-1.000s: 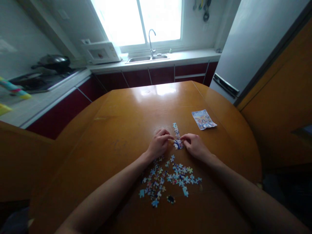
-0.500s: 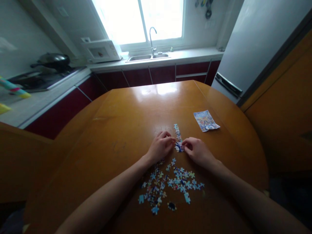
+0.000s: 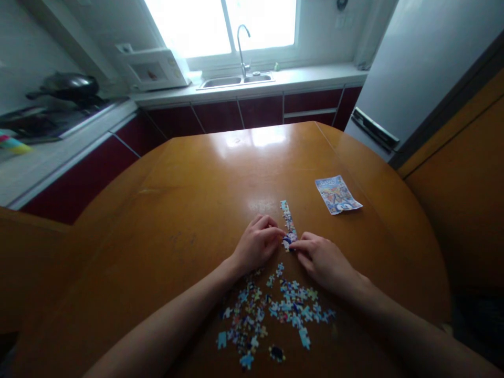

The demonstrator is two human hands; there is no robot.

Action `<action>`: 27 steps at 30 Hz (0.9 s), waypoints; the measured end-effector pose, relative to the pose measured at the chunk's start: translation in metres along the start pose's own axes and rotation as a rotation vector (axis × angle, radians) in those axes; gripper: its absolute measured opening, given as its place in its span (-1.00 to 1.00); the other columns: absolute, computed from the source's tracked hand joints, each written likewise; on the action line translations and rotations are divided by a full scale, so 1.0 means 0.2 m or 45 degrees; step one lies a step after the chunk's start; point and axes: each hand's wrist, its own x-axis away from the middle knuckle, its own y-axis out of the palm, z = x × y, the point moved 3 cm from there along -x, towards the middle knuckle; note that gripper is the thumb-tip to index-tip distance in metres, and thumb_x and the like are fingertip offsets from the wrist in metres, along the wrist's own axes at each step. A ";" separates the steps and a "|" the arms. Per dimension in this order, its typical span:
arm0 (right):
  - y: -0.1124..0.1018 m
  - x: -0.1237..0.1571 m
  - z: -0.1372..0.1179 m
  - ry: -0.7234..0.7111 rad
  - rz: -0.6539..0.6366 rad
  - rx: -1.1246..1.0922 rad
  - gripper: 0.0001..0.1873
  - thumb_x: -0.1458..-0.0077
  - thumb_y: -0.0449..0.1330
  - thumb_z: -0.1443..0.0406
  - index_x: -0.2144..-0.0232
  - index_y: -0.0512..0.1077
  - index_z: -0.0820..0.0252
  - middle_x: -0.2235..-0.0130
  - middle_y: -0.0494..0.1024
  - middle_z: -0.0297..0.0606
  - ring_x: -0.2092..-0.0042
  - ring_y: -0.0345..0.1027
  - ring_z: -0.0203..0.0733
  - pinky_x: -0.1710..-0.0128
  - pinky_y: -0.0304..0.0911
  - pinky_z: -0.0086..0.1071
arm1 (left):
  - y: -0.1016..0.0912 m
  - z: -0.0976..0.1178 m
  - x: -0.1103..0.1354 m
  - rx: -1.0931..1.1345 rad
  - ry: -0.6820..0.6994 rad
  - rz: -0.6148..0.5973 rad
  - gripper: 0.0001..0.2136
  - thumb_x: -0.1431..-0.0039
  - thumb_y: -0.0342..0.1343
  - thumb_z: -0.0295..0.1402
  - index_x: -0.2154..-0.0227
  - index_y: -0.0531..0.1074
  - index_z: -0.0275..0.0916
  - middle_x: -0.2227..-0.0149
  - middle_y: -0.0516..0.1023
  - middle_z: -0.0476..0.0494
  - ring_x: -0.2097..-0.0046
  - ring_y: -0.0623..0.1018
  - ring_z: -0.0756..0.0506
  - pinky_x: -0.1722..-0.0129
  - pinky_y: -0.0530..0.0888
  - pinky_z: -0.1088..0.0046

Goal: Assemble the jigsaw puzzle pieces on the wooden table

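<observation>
Between left hand (image 3: 255,248) and right hand (image 3: 322,261), fingers (image 3: 274,232) pinching near end, puzzle strip (image 3: 289,222) lengthwise toward sink (image 3: 235,81)

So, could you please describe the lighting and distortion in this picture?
Head view: the bright white window is blown out, throwing glare on the round orange wooden table; the loose blue jigsaw pieces lie dim; straight edges bow, wide-angle.

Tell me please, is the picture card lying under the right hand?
No, the picture card lies on the table, apart from the right hand.
</observation>
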 end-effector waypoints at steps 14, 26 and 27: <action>0.00 0.01 0.00 -0.015 -0.011 -0.016 -0.73 -0.22 0.11 0.38 0.19 0.59 0.03 0.25 0.53 -0.23 0.26 0.43 -0.19 0.26 0.26 -0.33 | 0.01 0.01 0.01 -0.035 0.032 -0.075 -0.71 -0.24 0.03 -0.58 0.19 0.58 -0.09 0.21 0.43 -0.14 0.11 0.36 -0.13 0.12 0.45 0.27; -0.01 -0.01 0.00 -0.047 -0.005 -0.047 -0.78 -0.20 0.11 0.38 0.23 0.55 0.07 0.28 0.51 -0.27 0.26 0.40 -0.23 0.25 0.21 -0.40 | 0.02 0.02 0.00 -0.121 0.053 -0.116 -0.75 -0.29 0.01 -0.52 0.14 0.55 -0.13 0.15 0.44 -0.16 0.06 0.35 -0.16 0.04 0.44 0.22; -0.01 -0.02 0.00 -0.038 0.012 -0.057 -0.80 -0.17 0.12 0.39 0.25 0.54 0.09 0.28 0.51 -0.27 0.27 0.39 -0.23 0.26 0.20 -0.40 | 0.02 0.01 0.00 -0.129 0.053 -0.115 -0.75 -0.29 0.01 -0.52 0.14 0.55 -0.13 0.15 0.44 -0.16 0.06 0.34 -0.16 0.04 0.44 0.22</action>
